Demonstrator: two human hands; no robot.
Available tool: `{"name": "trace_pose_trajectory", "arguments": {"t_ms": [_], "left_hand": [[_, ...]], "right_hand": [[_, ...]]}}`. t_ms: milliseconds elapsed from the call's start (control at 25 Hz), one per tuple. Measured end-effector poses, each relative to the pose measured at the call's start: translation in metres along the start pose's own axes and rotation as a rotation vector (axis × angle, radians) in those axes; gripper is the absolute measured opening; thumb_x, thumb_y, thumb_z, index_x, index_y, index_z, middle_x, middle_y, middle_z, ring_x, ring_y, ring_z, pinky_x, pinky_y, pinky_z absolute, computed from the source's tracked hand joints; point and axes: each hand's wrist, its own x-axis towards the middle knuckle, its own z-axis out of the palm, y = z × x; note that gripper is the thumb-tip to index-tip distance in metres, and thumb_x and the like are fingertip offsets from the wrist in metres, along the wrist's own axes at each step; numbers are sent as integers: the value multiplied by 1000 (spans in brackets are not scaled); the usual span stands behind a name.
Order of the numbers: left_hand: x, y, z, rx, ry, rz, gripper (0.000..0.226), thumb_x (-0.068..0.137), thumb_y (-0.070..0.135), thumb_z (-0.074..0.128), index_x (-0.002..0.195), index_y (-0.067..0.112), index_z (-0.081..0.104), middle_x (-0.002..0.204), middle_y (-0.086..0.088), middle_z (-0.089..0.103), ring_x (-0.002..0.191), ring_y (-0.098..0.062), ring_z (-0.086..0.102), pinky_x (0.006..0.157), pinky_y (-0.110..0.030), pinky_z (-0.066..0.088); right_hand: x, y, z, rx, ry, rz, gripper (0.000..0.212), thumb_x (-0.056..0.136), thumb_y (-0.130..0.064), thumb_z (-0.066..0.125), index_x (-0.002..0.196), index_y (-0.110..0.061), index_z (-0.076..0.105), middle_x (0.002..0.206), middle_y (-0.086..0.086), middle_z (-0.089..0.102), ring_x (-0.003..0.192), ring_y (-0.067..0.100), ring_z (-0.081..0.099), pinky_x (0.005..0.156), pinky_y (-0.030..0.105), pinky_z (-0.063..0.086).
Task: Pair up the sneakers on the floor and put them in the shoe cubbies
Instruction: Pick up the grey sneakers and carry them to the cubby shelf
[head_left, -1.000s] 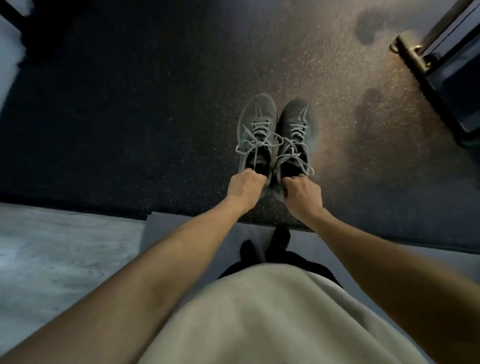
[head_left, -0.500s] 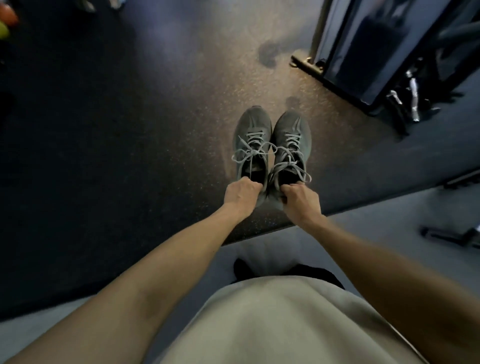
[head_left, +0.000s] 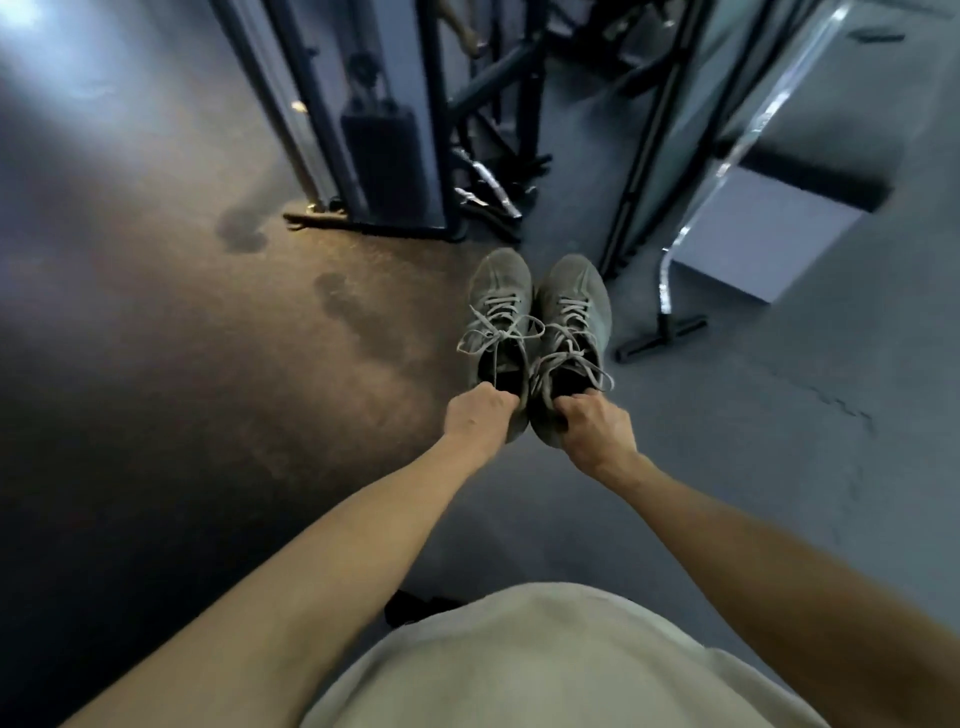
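I hold two grey sneakers with pale laces side by side in the air, toes pointing away from me. My left hand grips the heel collar of the left sneaker. The right sneaker hangs from my right hand, which is closed on its heel collar. The two shoes touch along their inner sides. No shoe cubbies show in this view.
A weight machine frame with a dark stack stands ahead, its base on the speckled rubber floor. Black struts and chrome bars cluster beside it. A chrome-legged stand and a pale box sit right on grey flooring.
The view has swung rightward and forward while both hands keep carrying the pair. The dark rubber mat has slid left, and gym equipment and grey floor now fill the top and right.
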Motion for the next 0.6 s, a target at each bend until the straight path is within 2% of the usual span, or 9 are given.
{"name": "trace_pose_trajectory", "arguments": {"t_ms": [160,360,600], "left_hand": [[47,122,-17,65,-7,206,28,92,-3,50,111,15,62,107,-10,56,92,-30,61,70,-35,47],[114,260,-28,110,-10,441,25,91,-1,52,105,17,63,105,-10,57,90,-30,63,66,-34,43],[217,390,-36,138,-20,663,20,91,5,57,105,17,65,103,-9,58,90,-29,64,71,-35,49]], "right_hand": [[-32,119,-26,54,69,167,20,91,-29,52,97,-13,64,101,12,62,97,33,60,74,37,48],[-63,248,-55,93,152,440,19,88,-16,52,101,-15,66,102,12,61,96,33,60,74,36,47],[-52,380,-83,135,202,686,15,87,-14,55,98,-15,65,102,13,60,95,34,60,75,37,47]]}}
